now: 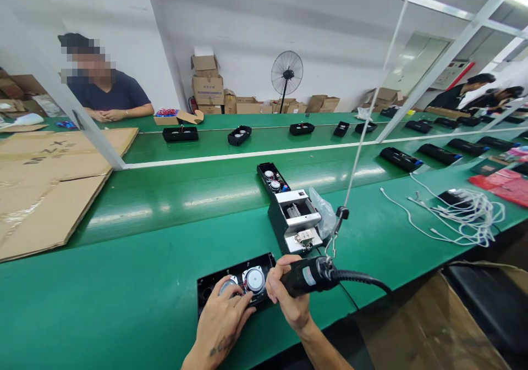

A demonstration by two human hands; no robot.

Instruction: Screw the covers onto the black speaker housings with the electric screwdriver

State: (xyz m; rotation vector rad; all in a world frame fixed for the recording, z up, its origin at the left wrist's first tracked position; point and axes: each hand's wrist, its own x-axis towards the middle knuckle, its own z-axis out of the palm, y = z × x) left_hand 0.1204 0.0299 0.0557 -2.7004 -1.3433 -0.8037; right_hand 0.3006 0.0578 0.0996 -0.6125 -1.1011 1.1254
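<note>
A black speaker housing (206, 287) lies on the green bench near me, with two round silver speakers inside. My left hand (225, 315) rests over its left part, fingers spread across the left speaker and the edge of the right speaker (253, 279). Wrapped round a black electric screwdriver (307, 276) is my right hand (289, 293), at the housing's right end. The tool hangs from a cord and trails a black cable; its tip is hidden. Just behind stands a grey and black screw feeder box (295, 221).
Another open housing (274, 180) sits behind the feeder, beside a clear plastic bag (324, 210). White cables (466, 216) lie in a heap at right, flattened cardboard (53, 177) at left. More housings line the far belt. A person (111, 89) leans on the far side.
</note>
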